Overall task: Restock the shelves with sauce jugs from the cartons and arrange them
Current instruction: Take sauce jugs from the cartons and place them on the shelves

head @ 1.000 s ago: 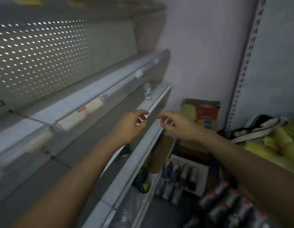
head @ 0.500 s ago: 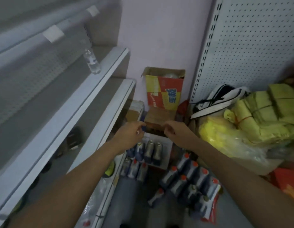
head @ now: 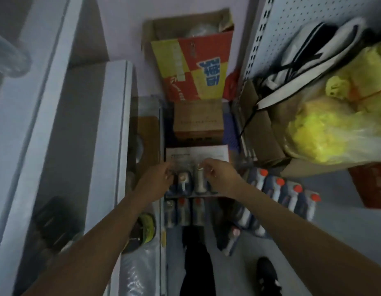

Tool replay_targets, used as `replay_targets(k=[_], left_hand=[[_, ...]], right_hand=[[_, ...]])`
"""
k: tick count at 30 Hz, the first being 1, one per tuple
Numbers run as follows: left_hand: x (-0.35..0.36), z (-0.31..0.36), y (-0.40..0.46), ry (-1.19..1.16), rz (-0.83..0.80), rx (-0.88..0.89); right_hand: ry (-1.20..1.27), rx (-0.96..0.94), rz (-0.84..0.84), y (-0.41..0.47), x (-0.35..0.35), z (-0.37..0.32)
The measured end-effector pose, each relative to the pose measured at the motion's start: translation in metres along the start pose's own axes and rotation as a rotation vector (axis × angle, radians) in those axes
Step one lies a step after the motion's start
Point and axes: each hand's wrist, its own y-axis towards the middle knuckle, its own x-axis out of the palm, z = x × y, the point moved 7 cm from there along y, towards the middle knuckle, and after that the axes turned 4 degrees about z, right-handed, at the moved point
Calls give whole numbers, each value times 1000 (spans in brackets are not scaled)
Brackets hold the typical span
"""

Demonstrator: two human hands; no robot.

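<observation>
Above the open carton (head: 217,153), left hand (head: 155,178), right hand (head: 220,175), jugs (head: 199,182) just below

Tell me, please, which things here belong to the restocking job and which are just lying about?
For the job:
- dark sauce jugs in the open white carton
- orange-capped dark jugs on the floor
- grey metal shelf
- both hands, left and right

Lying about:
- red-and-yellow cardboard box
- yellow plastic bag
- black-and-white shoe

We see a red-and-yellow carton (head: 193,67) with blue characters, orange-capped dark jugs (head: 285,195), yellow bags (head: 326,133), and grey-white shelves (head: 106,133).
</observation>
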Motion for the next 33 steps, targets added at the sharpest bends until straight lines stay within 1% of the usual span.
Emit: replay_targets(k=[4,6,9,12,14,17,19,22,24,27,30,33], left_hand=[[59,-97,66,-88,-70,-105],[91,-138,89,-69,-105,-150],[137,-188,128,-16,-130,-162],[168,-224,170,133,-165,-112],[185,-243,199,219,-220,-17],[201,-260,226,445,-384,123],[203,-263,244,586,-448,224],[205,-264,258,694,-503,353],[207,-262,257,758,-513,402],[206,-243,253,794,-457,500],[208,-235,243,840,-497,518],[214,-234,231,870,-530,578]], right_hand=[[31,111,-19,58,104,61],[45,155,-66,78,156,90],[78,184,-110,110,231,119],[156,213,-122,138,288,132],[203,212,-141,155,327,138],[210,265,-230,171,375,146],[234,313,-235,180,396,149],[233,341,-44,192,403,151],[189,359,38,198,406,151],[203,414,46,196,412,144],[278,487,116,182,412,139],[347,490,191,171,414,137]])
